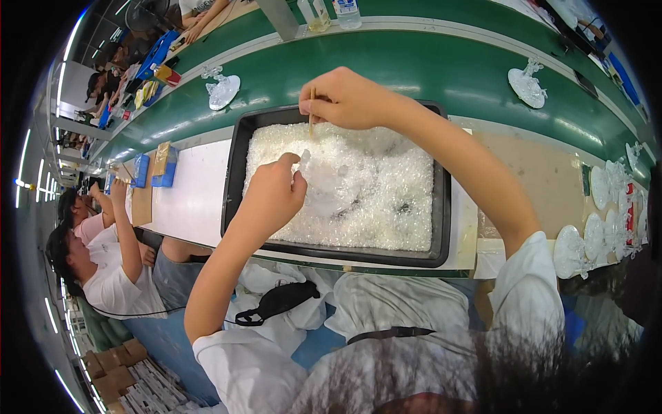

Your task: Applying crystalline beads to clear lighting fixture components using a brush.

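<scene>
A black tray [441, 207] full of small clear glassy beads [386, 193] lies on the white bench in front of me. My left hand [272, 196] reaches over the tray's left part and pinches a clear, roundish plastic piece [321, 186] at its edge. My right hand [348, 100] hovers over the tray's far rim, fingers closed on a thin wooden stick [312, 110] that points down into the beads.
A green conveyor belt [427, 65] runs behind the tray, carrying clear ornaments on round bases [222, 88] [527, 84]. More such white discs [586, 241] stack at the right. Blue boxes [164, 174] sit at the left, where another person [114, 269] works. Bottles [347, 12] stand beyond the belt.
</scene>
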{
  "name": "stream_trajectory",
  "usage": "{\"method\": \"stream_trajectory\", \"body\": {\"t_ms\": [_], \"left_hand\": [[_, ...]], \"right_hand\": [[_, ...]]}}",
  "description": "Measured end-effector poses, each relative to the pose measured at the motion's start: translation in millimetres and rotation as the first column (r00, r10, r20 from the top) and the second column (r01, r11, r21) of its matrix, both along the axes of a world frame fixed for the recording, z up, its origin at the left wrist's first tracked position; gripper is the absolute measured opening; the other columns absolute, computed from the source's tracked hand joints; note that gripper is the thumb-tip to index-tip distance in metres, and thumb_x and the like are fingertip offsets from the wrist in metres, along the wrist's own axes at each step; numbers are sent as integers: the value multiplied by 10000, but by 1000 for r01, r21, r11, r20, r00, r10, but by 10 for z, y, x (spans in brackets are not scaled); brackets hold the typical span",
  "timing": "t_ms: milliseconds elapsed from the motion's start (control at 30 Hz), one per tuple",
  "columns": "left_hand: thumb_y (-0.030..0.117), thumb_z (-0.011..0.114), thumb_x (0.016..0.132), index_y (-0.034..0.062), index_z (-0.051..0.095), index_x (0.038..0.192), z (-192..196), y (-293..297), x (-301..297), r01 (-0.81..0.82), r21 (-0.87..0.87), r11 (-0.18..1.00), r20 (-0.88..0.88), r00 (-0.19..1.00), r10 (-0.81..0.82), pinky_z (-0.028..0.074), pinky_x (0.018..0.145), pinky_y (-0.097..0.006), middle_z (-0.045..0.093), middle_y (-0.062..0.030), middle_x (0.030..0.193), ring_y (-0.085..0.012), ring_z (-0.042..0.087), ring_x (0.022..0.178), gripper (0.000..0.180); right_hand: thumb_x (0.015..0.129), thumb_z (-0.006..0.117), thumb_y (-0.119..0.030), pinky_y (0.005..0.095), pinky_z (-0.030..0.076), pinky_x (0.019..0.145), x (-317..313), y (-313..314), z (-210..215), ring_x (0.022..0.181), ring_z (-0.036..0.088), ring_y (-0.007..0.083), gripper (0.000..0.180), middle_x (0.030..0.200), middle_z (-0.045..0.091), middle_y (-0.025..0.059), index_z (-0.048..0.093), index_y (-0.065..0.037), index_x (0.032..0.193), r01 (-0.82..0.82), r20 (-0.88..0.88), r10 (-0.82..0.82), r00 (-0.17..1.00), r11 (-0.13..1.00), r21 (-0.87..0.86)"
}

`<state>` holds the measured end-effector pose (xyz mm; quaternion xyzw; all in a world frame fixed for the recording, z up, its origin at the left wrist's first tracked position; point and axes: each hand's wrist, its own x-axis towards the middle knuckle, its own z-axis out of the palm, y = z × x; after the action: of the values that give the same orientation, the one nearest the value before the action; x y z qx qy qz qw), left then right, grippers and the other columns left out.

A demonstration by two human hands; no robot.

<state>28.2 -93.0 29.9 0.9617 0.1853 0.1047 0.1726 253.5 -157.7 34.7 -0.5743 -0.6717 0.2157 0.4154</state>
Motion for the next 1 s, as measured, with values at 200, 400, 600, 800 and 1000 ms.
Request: {"method": "stream_trajectory", "body": {"t_ms": [200,400,600,800,1000], "left_hand": [[26,566,842,-25,548,1146,87,46,-20,-1,-71,997,-30,1000,-1,461,619,-476,577,-231,633,-417,612,659,308],[13,565,874,6,499,1231,161,271,193,236,-40,971,-107,965,-239,462,728,-503,625,-265,801,-452,609,816,364],[-55,571,840,8,514,1273,279,266,352,407,114,906,-479,822,-309,498,752,-447,661,-207,907,-369,648,903,441],[-47,594,776,-2,557,1215,156,288,218,508,246,825,-444,816,-370,524,707,-406,656,-157,843,-341,657,847,444],[36,603,781,-9,596,976,154,247,329,583,379,719,-361,808,-465,546,631,-402,647,-144,728,-323,668,755,200]], "right_hand": [[935,588,-152,278,553,713,-6,-34,6,749,703,145,203,808,717,105,683,27,921,-68,-88,60,994,993,-92],[940,592,-178,275,551,745,-98,519,-97,798,708,151,228,858,732,109,696,15,1003,-66,5,66,998,997,44],[983,565,-183,263,561,803,-317,1065,-227,877,698,141,241,961,721,87,687,24,1000,-318,-220,281,934,936,-152],[1005,537,-204,256,566,814,-217,1069,23,840,682,127,272,934,705,90,678,27,979,-476,-184,439,879,795,-376],[996,555,-160,271,553,868,-441,1213,-125,883,689,152,249,965,713,113,673,54,1043,-505,-281,438,854,827,-248]]}}
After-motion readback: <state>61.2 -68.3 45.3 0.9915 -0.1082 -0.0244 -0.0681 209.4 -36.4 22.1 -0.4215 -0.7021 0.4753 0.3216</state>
